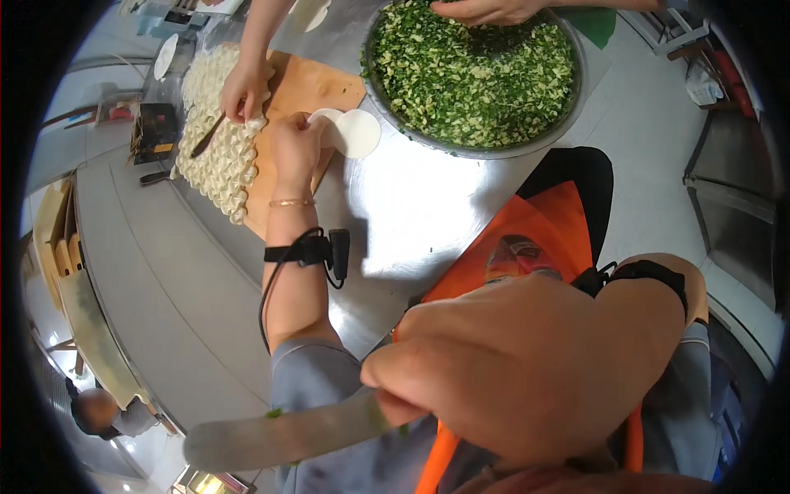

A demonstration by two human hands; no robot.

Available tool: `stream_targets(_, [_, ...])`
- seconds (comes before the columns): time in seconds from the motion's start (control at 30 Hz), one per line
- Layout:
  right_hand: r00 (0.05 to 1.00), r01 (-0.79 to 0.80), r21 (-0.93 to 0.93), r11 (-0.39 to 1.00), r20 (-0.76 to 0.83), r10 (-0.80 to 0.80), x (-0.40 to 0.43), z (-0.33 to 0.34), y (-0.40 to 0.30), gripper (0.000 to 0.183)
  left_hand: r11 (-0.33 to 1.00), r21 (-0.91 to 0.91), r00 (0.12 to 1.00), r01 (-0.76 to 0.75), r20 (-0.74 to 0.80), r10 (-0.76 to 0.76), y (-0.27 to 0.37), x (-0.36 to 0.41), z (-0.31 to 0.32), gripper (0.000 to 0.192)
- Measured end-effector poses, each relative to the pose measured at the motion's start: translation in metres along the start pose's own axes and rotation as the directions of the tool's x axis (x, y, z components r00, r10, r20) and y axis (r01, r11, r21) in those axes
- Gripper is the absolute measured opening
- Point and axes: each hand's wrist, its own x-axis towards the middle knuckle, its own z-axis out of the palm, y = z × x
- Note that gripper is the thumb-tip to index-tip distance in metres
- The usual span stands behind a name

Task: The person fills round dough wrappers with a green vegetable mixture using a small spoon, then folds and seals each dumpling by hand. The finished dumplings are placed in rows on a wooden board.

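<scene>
Close to the camera, my right hand (494, 364) is closed around a flat metal spatula (284, 435) with green bits stuck to its blade. My left hand (299, 151) pinches round white dough wrappers (359, 133) over the edge of a wooden board (321, 83). Folded dumplings (216, 148) lie in dense rows on that board, with a dark-handled tool (208, 137) on top of them. A wide metal bowl (571, 117) holds chopped green and pale yellow filling (475, 92), beyond and to the right of my left hand.
Another person's hand (244, 89) touches the dumplings; a hand (487, 9) is over the bowl's far side. The steel table (419, 204) carries more wrappers (165, 57) at far left. A dark box (154, 133) stands left of the board. Another person (102, 410) is at lower left.
</scene>
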Motion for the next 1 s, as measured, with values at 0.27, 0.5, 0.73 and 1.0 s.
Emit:
stream_targets(0.27, [0.815, -0.431, 0.074, 0.899, -0.395, 0.424, -0.019, 0.018, 0.085, 0.021, 0.721, -0.680, 0.987, -0.136, -0.155, 0.041, 0.062, -0.109, -0.020, 0.019])
stream_targets(0.5, [0.635, -0.465, 0.418, 0.780, -0.457, 0.623, -0.014, 0.047, 0.125, 0.025, 0.439, -0.888, 0.953, 0.137, 0.239, 0.185, 0.098, -0.171, -0.008, 0.017])
stream_targets(0.73, [0.571, -0.405, 0.347, 0.846, -0.626, 0.531, 0.016, 0.052, 0.118, 0.020, 0.315, -0.900, 0.921, 0.300, 0.359, 0.151, 0.078, -0.158, -0.009, 0.017])
stream_targets(1.0, [0.670, -0.602, 0.056, 0.796, -0.507, 0.542, 0.019, 0.046, 0.113, 0.025, 0.370, -0.780, 0.717, 0.505, 0.617, 0.323, 0.065, -0.152, -0.014, 0.026])
